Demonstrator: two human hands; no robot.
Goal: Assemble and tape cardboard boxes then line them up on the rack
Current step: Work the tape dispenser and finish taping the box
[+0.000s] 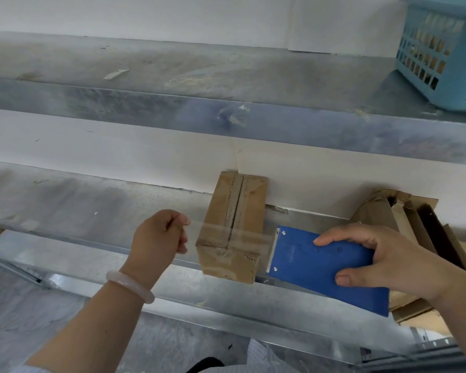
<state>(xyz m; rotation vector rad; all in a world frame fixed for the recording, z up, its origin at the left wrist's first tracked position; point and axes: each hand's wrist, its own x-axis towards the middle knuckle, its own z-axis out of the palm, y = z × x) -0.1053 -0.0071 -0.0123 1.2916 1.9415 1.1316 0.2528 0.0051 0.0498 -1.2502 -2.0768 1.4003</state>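
A small closed cardboard box [233,227] lies on the metal rack shelf [92,211], its near end over the shelf's front edge. A strip of clear tape [213,232] stretches across the box's near end. My left hand [159,238] pinches the free end of the tape to the left of the box. My right hand [396,257] grips a blue tape dispenser [320,267] just right of the box, its toothed blade facing the box.
Flattened and half-open cardboard pieces [404,219] are stacked at the right of the shelf, behind my right hand. A light blue plastic basket [439,49] stands on the upper shelf [172,68] at the far right. A white wall backs the rack.
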